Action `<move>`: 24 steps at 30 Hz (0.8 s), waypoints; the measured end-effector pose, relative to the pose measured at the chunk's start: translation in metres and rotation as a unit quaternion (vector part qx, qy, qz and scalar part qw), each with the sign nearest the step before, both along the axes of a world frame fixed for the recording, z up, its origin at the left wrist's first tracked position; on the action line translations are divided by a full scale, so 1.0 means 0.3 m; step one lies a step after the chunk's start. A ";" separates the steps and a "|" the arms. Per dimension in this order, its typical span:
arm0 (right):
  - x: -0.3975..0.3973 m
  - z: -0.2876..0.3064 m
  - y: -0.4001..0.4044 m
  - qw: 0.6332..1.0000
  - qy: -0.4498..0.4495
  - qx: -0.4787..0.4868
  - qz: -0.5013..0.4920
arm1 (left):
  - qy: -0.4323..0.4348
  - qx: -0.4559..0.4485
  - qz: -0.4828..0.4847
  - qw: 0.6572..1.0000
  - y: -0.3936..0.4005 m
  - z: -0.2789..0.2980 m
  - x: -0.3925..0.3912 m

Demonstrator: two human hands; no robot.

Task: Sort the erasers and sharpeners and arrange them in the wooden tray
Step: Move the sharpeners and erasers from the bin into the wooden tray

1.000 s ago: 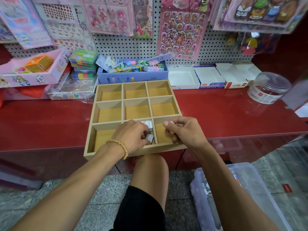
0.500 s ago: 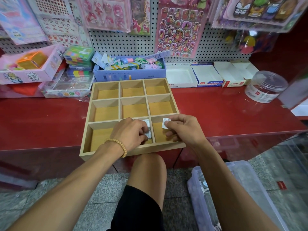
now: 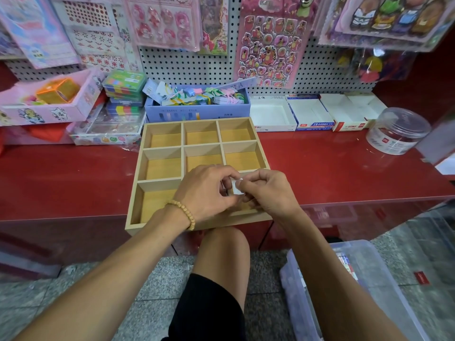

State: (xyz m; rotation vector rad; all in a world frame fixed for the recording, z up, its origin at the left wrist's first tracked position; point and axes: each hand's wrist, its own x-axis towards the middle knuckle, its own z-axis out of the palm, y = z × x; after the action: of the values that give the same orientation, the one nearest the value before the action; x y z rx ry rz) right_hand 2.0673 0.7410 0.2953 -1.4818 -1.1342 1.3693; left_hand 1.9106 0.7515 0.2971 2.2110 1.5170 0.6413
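Two hands meet over the near row of the wooden tray (image 3: 157,137), just below the centre of the frame. Between them sits a small white eraser (image 3: 236,187), pinched by the curled fingertips of the right hand (image 3: 269,193) and touched on its other side by the bent fingers of the left hand (image 3: 206,190), which wears a beaded bracelet (image 3: 183,212) at the wrist. Whether the left hand truly grips the piece or only steadies it, I cannot tell, because the knuckles hide the contact. The eraser hangs above the divider between the near-middle and near-right compartments; what lies in those two cells is covered by the hands. The tray has nine compartments in three rows, and the six farther ones plus the near-left one show only bare wood. It rests on a glossy red counter (image 3: 344,173), its near edge overhanging the front lip. Behind it, touching or almost touching its far wall, stands a blue box (image 3: 197,114) heaped with pastel clips. To the right of that are open white cartons (image 3: 270,114), and farther right a clear round tub (image 3: 397,130) with a lid. At the upper left a pink box (image 3: 49,107) holds an orange cube. Sticker sheets hang on the pegboard (image 3: 184,67) across the top. At the lower right, on the floor, stands a clear plastic bin (image 3: 394,291) beside the person's bare knee (image 3: 222,244).
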 end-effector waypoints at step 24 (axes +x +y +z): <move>0.231 -0.014 -0.069 0.986 -0.086 0.086 -0.112 | 0.162 -0.044 0.022 0.985 0.027 -0.095 -0.039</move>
State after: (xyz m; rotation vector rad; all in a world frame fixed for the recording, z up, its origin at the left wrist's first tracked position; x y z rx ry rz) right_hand 2.1365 0.7204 0.2909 -1.5716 -1.1220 0.9809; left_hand 1.8989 0.7596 0.2686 2.3017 1.7171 0.2259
